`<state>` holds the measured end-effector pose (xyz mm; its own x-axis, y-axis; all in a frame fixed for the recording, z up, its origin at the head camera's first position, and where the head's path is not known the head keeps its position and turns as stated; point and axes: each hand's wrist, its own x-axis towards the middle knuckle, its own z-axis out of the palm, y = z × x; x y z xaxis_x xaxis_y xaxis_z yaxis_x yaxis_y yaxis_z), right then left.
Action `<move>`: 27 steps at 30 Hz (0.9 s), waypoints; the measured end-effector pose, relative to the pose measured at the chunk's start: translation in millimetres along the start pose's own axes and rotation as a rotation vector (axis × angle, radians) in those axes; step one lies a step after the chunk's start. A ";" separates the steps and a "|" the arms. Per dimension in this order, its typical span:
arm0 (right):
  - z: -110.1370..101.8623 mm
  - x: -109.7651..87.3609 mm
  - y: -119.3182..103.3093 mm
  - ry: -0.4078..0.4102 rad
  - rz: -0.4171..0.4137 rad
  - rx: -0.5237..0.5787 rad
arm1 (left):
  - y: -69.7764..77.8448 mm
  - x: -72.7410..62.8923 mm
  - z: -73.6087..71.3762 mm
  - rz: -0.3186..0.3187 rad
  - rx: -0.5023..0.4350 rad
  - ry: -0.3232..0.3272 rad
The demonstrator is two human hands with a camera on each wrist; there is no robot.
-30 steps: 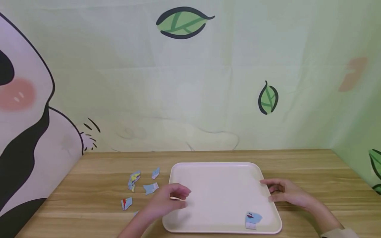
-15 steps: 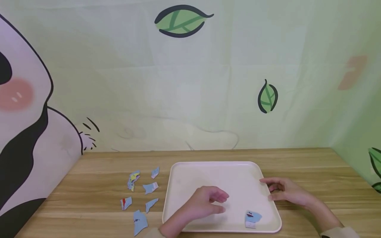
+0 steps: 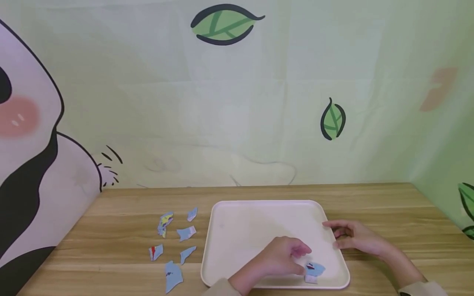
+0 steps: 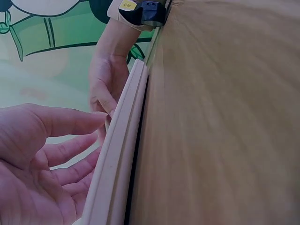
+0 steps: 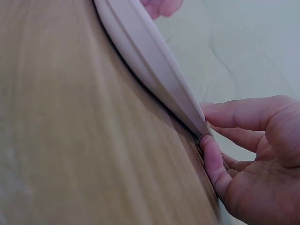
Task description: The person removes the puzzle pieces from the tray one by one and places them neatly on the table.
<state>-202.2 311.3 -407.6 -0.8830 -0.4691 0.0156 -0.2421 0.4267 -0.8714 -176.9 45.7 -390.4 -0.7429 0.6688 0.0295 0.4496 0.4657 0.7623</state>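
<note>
A white rectangular tray (image 3: 237,230) lies on the wooden table. Near its front right corner, a blue picture piece (image 3: 315,269) with a small dark and red mark sits against a pale piece (image 3: 311,279). My left hand (image 3: 283,257) is over the tray just left of these pieces, fingers loosely bent and apart, thumb tip close to the blue piece's edge. Nothing shows between its fingers (image 4: 70,126) in the left wrist view. My right hand (image 3: 355,237) holds the tray's right rim; in the right wrist view, two fingertips (image 5: 213,112) meet at the rim.
Left of the tray, several irregular picture pieces lie apart on the table (image 3: 122,230), among them a large blue one (image 3: 173,276), a yellow-marked one (image 3: 165,224) and a red-marked one (image 3: 156,252). A printed fabric backdrop (image 3: 237,115) rises behind the table.
My left hand has moved right across the tray, from its left side to beside the blue piece, uncovering pieces on the table. The right hand stays at the rim.
</note>
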 end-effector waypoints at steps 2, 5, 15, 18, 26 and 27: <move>0.0 -0.2 -0.1 0.001 -0.007 0.001 | 1.8 2.3 2.8 -0.004 0.025 0.005; 0.0 -0.2 0.3 0.000 -0.013 0.003 | 5.2 4.8 6.9 -0.026 0.084 -0.004; 0.7 1.0 1.4 -0.010 -0.022 0.016 | 17.3 10.2 14.3 -0.001 0.446 -0.039; 0.6 1.0 1.0 -0.010 -0.034 0.010 | 19.0 10.3 15.3 0.015 0.497 -0.044; 0.4 0.2 -0.2 -0.001 -0.027 -0.007 | 21.3 10.9 17.0 0.045 0.549 -0.053; 0.5 0.2 -0.1 0.000 -0.025 -0.008 | 21.6 10.8 17.0 0.047 0.552 -0.054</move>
<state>-202.2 310.8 -407.7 -0.8766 -0.4798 0.0373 -0.2672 0.4208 -0.8669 -166.7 72.8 -384.5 -0.6960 0.7179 0.0114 0.6854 0.6596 0.3085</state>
